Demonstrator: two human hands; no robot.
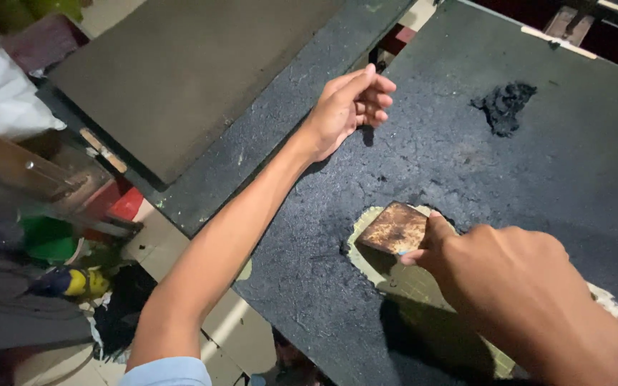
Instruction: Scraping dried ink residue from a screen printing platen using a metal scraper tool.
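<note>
While right hand [509,268] grips 1 scraper [395,227], left hand [348,107] idles.

Right hand [509,279] gripping rusty scraper [395,229] on black-coated board [538,164] (left hand [348,107] loosely curled).

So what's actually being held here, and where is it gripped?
The right hand holds a flat, rusty scraper blade, pinched at its near lower corner by thumb and fingers. The left hand holds nothing; it rests loosely curled on the black-coated board.
</note>
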